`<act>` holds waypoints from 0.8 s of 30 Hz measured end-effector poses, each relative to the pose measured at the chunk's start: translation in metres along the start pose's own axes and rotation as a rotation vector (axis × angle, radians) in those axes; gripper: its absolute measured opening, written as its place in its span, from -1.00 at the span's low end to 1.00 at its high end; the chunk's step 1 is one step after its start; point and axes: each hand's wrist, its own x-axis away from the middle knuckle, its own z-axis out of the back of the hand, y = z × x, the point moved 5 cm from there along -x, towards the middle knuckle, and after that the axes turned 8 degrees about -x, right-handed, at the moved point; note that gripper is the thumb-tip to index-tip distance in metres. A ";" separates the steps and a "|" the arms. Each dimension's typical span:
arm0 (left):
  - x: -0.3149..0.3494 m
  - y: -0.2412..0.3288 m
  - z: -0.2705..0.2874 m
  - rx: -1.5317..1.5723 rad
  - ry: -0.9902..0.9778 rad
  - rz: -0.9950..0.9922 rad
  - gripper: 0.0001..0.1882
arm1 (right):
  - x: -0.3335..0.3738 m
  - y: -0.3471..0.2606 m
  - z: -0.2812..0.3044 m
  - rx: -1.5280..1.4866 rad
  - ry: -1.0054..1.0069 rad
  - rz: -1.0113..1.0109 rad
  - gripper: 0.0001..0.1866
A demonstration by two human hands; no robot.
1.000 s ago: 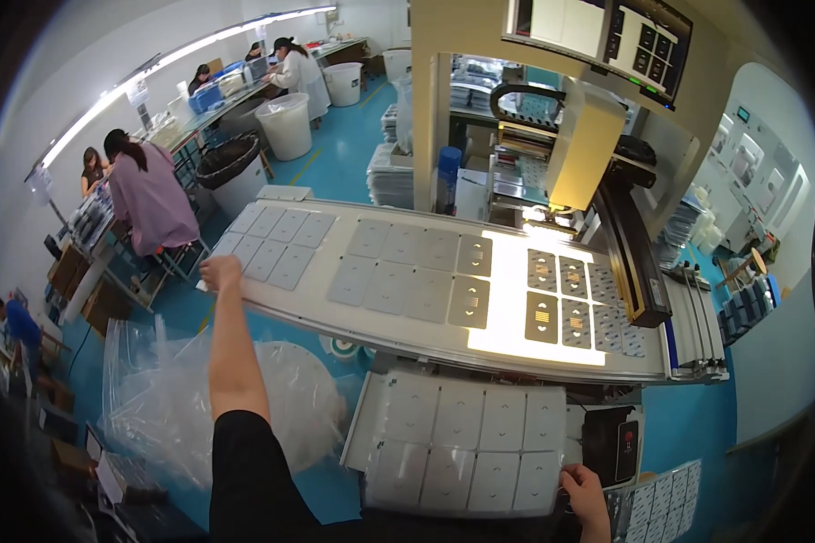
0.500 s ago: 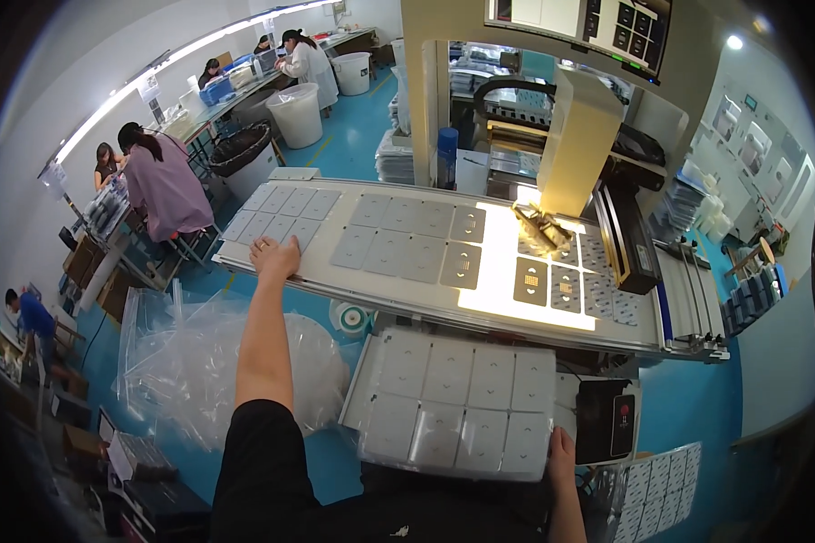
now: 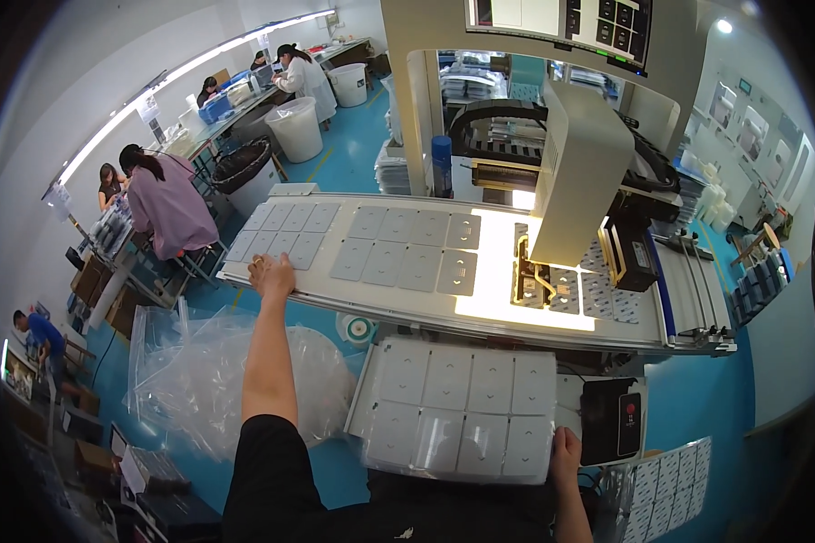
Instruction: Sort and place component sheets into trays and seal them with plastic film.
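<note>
My left hand [image 3: 271, 274] lies flat on the near edge of a grey moulded tray [image 3: 283, 233] at the left end of a long white conveyor table [image 3: 426, 308]; its fingers are spread. Two more grey trays [image 3: 412, 252] lie further right on the belt. My right hand [image 3: 566, 448] grips the near right corner of a clear tray of square pockets [image 3: 462, 407], which lies level just below the table's front edge. A white machine head [image 3: 578, 172] hangs over the lit right part of the belt.
A heap of clear plastic bags [image 3: 208, 380] lies on the blue floor at the left. A black control box [image 3: 614, 418] with a red button sits right of the held tray. Several people work at benches [image 3: 167, 204] at far left; white bins [image 3: 297, 129] stand behind.
My left hand has slid right and nearer along the belt's left end. My right hand has risen with the clear tray, which now sits closer to me. The view has tilted down.
</note>
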 end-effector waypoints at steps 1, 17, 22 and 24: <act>0.002 0.005 -0.001 0.003 -0.006 -0.004 -0.23 | 0.000 0.002 0.001 0.000 -0.001 -0.008 -0.57; 0.035 0.040 0.014 0.023 0.085 -0.103 -0.35 | -0.001 -0.013 -0.002 0.013 0.004 -0.019 -0.55; 0.048 0.057 0.023 0.040 0.039 -0.149 -0.35 | 0.000 -0.011 0.000 0.016 0.011 -0.091 -0.58; 0.052 0.062 0.024 0.031 0.058 -0.176 -0.35 | -0.001 -0.013 -0.002 0.012 0.012 -0.084 -0.57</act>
